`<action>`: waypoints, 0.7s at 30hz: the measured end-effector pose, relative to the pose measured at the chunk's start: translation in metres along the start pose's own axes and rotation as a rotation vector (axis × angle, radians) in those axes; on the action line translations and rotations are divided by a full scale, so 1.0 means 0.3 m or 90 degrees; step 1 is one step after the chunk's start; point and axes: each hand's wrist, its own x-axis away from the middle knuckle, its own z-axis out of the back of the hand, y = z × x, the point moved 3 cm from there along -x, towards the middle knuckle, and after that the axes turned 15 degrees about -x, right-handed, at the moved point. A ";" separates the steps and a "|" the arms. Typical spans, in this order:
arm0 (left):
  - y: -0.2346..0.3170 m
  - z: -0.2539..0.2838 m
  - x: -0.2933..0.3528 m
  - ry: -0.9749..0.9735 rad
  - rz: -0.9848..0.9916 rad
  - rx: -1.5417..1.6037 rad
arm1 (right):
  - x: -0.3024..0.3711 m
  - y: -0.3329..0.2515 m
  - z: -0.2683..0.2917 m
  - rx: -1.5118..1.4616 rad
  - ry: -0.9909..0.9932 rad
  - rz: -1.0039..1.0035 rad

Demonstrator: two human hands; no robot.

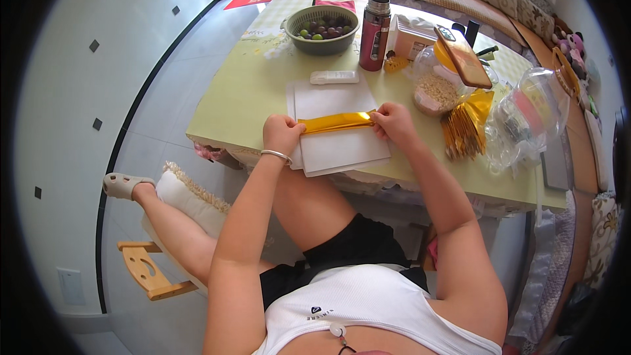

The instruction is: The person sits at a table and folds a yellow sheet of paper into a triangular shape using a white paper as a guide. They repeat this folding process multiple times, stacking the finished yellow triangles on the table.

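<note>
Between my two hands stretches a strip of shiny gold foil (pixel 335 123), held level over white paper sheets (pixel 345 151). My left hand (pixel 282 134) pinches its left end between thumb and fingers. At the right end, my right hand (pixel 394 123) grips the foil the same way. The sheets lie on the table near its front edge, partly overlapping. Just beyond them is a white, flat, oblong item (pixel 334 77), whose kind I cannot make out. To the right of my right hand lies a fanned stack of gold foil pieces (pixel 465 128).
A grey-green basket (pixel 322 45) of grapes stands at the back of the table (pixel 230 102), beside a dark red thermos flask (pixel 374 39). Rightward are a tissue box (pixel 413 38), a clear jar (pixel 434 85) of grains, a phone (pixel 463 59) above it, and a clear plastic bag (pixel 526 118).
</note>
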 end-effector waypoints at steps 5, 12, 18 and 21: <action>-0.028 -0.015 -0.002 0.019 -0.022 -0.047 | 0.009 -0.019 -0.008 0.137 0.012 0.035; 0.034 -0.007 0.032 0.077 -0.188 -0.193 | 0.026 -0.034 -0.015 0.271 0.041 0.146; 0.142 -0.017 0.089 0.156 -0.569 -0.517 | 0.058 -0.056 -0.058 0.484 0.058 0.209; 0.149 -0.023 0.084 0.048 -0.577 -0.548 | 0.088 -0.072 -0.116 0.640 0.032 0.374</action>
